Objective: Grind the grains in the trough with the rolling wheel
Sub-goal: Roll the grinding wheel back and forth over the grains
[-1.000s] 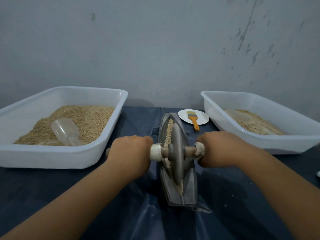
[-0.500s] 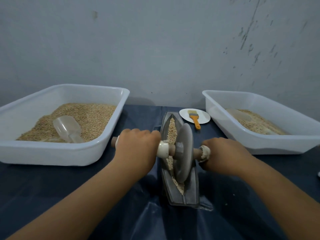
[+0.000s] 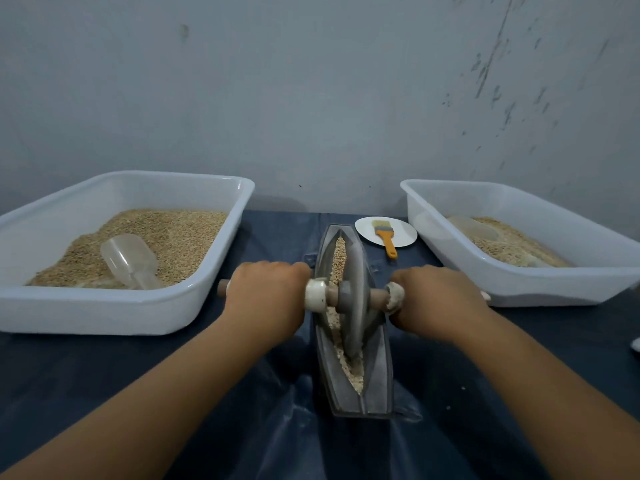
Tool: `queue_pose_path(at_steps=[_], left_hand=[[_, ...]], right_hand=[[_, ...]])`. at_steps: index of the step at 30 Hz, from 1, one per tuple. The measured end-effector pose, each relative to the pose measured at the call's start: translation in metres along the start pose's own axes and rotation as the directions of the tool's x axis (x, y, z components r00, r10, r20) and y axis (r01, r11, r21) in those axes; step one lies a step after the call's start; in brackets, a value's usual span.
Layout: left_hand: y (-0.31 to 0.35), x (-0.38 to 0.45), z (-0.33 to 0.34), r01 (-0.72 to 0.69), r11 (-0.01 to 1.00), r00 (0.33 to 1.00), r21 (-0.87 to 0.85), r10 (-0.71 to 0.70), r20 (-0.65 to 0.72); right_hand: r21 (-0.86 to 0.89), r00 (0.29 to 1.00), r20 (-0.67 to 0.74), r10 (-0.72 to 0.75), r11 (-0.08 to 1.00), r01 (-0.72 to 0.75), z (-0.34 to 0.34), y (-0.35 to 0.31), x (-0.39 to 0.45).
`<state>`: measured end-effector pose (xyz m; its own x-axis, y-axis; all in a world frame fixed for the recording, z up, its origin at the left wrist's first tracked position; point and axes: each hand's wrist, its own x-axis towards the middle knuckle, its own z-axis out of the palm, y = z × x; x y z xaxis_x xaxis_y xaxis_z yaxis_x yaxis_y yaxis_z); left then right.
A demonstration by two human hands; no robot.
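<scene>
At the far left stands a white tray (image 3: 114, 311) holding whole grain, with a clear plastic scoop (image 3: 130, 261) lying on the heap. Next comes the left hand (image 3: 266, 296), knuckles up, its fingers curled round the left end of the wooden axle (image 3: 332, 295), whose bare tip projects beyond the hand on the outer side; a white collar sits on the axle just inboard of this grip. At centre, the trough (image 3: 377, 386) rests on the dark blue table cover (image 3: 86, 375), long axis pointing away from the person, with grains (image 3: 339, 258) showing whole and tan at its far end and paler, broken meal toward the near end. The rolling wheel (image 3: 354, 289) stands on edge in the groove, about mid-length, upright or nearly so. The right hand (image 3: 436, 299) wraps its fingers round the right end of the axle in the same overhand manner. Behind it lie a small white plate (image 3: 405, 233) carrying an orange-handled brush (image 3: 386, 237), then a second white tray (image 3: 519, 282) with a lower heap of grain. Judged by appearance, the wheel is a dense, rigid disc, probably heavy, and its thin rim offers no lateral support, so it will likely tip unless both ends of the axle are loaded equally. The axle ends are the correct holding points. The trough looks stiff but unfixed and may slide on the cover under a hard stroke.
</scene>
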<state>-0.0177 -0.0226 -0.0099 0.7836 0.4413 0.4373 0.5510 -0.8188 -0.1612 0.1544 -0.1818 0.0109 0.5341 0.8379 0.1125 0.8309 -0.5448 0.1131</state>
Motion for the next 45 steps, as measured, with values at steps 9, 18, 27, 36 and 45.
queue_pose_path(at_steps=[9, 18, 27, 36, 45], left_hand=[[0.000, -0.012, 0.001, -0.015, 0.999, 0.999, -0.032, 0.014, -0.048], [0.004, 0.019, 0.002, 0.034, 0.997, 0.996, -0.072, -0.028, 0.088], [0.003, -0.005, 0.002, -0.044, 0.998, 0.997, -0.036, 0.042, -0.060], [0.005, -0.015, -0.003, -0.122, 0.992, 0.982, -0.027, 0.117, -0.151], [0.008, 0.022, -0.002, -0.020, 0.998, 0.998, -0.051, 0.022, 0.053]], right_hand=[[0.002, 0.996, 0.035, -0.085, 0.996, 0.085, -0.006, 0.007, -0.001], [0.002, 1.000, 0.012, 0.015, 1.000, -0.015, -0.005, -0.007, 0.016], [0.011, 0.998, -0.057, 0.029, 1.000, -0.029, 0.001, -0.002, -0.007], [0.007, 0.997, -0.079, 0.004, 1.000, -0.003, 0.004, 0.001, -0.019], [0.079, 0.997, -0.015, 0.072, 0.994, -0.071, 0.003, -0.006, 0.011]])
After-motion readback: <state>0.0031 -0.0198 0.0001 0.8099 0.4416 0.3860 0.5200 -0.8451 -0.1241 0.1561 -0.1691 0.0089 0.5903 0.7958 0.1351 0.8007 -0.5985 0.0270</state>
